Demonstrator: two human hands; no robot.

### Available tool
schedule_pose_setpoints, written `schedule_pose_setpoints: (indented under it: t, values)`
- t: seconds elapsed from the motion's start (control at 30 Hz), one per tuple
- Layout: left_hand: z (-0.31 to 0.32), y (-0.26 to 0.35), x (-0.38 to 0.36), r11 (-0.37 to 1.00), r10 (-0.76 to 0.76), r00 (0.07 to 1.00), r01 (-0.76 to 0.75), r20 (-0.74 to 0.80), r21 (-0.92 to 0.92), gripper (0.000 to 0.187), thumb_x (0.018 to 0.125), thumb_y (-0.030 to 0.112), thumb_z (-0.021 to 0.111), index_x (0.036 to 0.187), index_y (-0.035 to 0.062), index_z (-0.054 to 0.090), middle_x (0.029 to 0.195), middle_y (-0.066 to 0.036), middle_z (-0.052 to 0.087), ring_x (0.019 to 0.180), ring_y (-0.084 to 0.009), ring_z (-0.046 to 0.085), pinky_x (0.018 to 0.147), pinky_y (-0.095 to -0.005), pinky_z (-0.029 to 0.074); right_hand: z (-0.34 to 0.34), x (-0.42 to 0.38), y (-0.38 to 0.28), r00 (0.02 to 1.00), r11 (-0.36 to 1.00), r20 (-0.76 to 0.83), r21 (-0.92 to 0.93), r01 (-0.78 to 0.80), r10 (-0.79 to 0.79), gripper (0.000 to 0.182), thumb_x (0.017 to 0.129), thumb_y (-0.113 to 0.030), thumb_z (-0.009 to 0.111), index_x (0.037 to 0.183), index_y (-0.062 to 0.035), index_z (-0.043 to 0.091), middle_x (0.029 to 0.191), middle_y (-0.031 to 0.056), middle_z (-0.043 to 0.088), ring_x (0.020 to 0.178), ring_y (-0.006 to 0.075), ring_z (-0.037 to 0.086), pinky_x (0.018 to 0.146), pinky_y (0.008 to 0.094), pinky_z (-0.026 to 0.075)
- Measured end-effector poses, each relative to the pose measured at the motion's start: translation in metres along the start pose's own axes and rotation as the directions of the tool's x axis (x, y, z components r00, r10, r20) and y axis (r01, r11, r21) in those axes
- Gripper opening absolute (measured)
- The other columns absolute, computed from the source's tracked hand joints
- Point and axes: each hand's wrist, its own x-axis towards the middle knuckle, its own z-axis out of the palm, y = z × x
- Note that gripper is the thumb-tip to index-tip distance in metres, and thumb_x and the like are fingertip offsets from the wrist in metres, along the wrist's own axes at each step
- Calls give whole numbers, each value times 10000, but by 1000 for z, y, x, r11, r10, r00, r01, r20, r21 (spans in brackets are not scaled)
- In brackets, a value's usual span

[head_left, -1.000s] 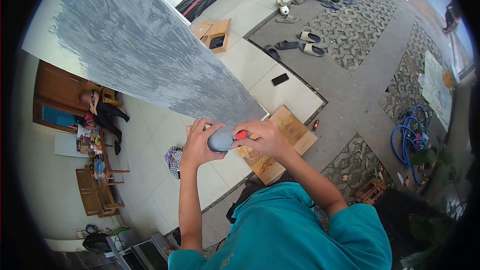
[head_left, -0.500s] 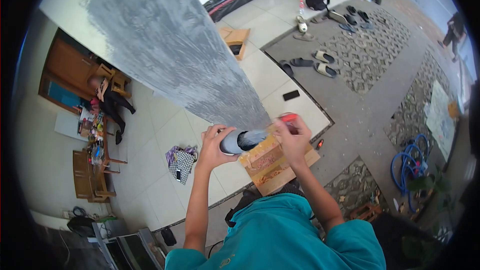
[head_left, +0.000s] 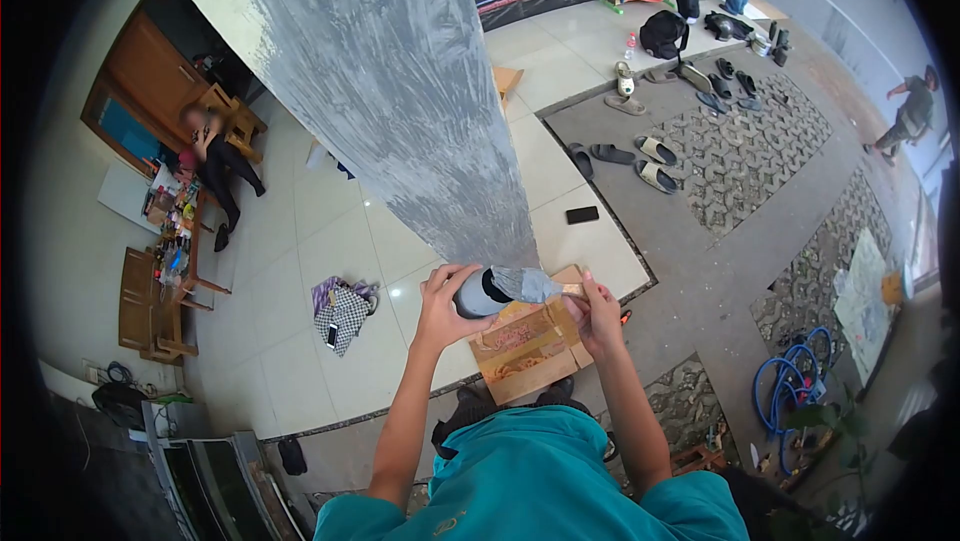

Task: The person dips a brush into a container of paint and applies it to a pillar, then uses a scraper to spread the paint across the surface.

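My left hand [head_left: 442, 313] is wrapped round a grey paint-smeared can [head_left: 472, 297], tilted with its dark mouth towards the right. My right hand [head_left: 598, 319] grips a paintbrush [head_left: 535, 286] by its handle end. The brush's bristles are coated in grey paint and lie at the can's mouth. Straight ahead rises a pillar [head_left: 400, 111], mostly covered in streaky grey paint, with a pale unpainted strip along its upper left edge. Below both hands a piece of printed cardboard [head_left: 515, 356] lies on the floor by the pillar's foot.
A black phone [head_left: 582, 214] lies on the tiles at right. To the left is a checked cloth [head_left: 345, 316] with a phone on it. Slippers [head_left: 655, 163], a coiled blue hose [head_left: 790, 381] and a tile step edge lie rightward. A person [head_left: 215, 156] sits far left; others stand behind.
My right hand has turned, and the brush now lies across the can's mouth with its bristles in plainer view. The camera view has shifted, showing more of the people at the back.
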Motion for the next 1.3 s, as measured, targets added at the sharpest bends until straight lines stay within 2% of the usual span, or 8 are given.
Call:
schedule_pose_setpoints:
  t: [0.2, 0.37, 0.47, 0.7, 0.97, 1.03, 1.17, 1.3]
  values:
    - [5, -16, -16, 992, -94, 995, 90, -44, -84, 768, 489, 309, 884, 1198, 137, 644, 1144, -61, 581, 1092, -250, 568, 922, -417, 364, -10, -20, 7, 972, 960, 165, -251, -125, 170, 251, 930, -256, 676, 1007, -30, 599, 738, 12, 588, 564, 100, 574, 509, 244, 506]
    - [3, -32, -26, 987, -126, 991, 120, -45, -108, 785, 490, 326, 894, 1204, 122, 639, 1130, -71, 597, 1092, -261, 579, 921, -435, 377, 1, -34, 3, 827, 745, 477, -658, 112, 297, 250, 987, -260, 584, 1093, -33, 601, 703, -31, 496, 533, 47, 452, 460, 218, 372]
    - [3, -39, -30, 986, -107, 990, 93, -97, -141, 779, 498, 329, 899, 1196, 93, 646, 1079, -95, 621, 1035, -270, 609, 888, -425, 430, 18, -46, 8, 749, 794, 564, -602, 85, 347, 232, 1030, -260, 490, 1089, -38, 519, 699, -5, 462, 522, 64, 405, 462, 227, 350]
    - [-5, -45, -26, 969, -124, 964, 67, -234, -238, 779, 531, 291, 925, 1184, -16, 632, 1029, -166, 651, 964, -283, 662, 862, -368, 525, 62, -67, 39, 820, 831, 520, -546, 105, 238, 180, 1049, -294, 439, 1084, -121, 468, 690, -17, 427, 489, 49, 310, 436, 212, 250]
    - [-20, -74, -21, 947, -130, 943, 27, -307, -320, 790, 518, 358, 933, 1147, -22, 645, 1047, -168, 664, 921, -292, 687, 812, -380, 554, 140, -70, 34, 850, 719, 517, -553, 420, -99, 274, 1037, -295, 476, 1164, -63, 545, 663, -29, 473, 479, 33, 331, 426, 215, 254]
    - [-23, -86, -22, 946, -115, 946, 11, -302, -324, 813, 517, 382, 934, 1143, -45, 641, 1040, -174, 666, 919, -286, 690, 805, -374, 557, 169, -61, 22, 733, 451, 585, -581, 677, -347, 337, 1017, -296, 516, 1192, -19, 593, 661, -23, 531, 499, 22, 390, 445, 208, 296]
    - [-36, -93, -24, 950, -89, 961, 2, -263, -312, 841, 514, 423, 927, 1151, -45, 640, 1065, -185, 664, 938, -288, 689, 831, -373, 556, 266, -85, -33, 558, 124, 613, -603, 788, -560, 343, 986, -296, 560, 1078, 22, 651, 646, -15, 545, 543, 52, 441, 502, 248, 356]
    - [-43, -101, -32, 950, -23, 976, -46, -218, -310, 839, 526, 423, 920, 1164, -42, 637, 1098, -190, 656, 964, -299, 683, 836, -382, 558, 363, -108, -79, 262, -154, 660, -503, 851, -704, 321, 966, -252, 588, 1071, 48, 631, 627, 166, 584, 543, 203, 563, 545, 330, 434]
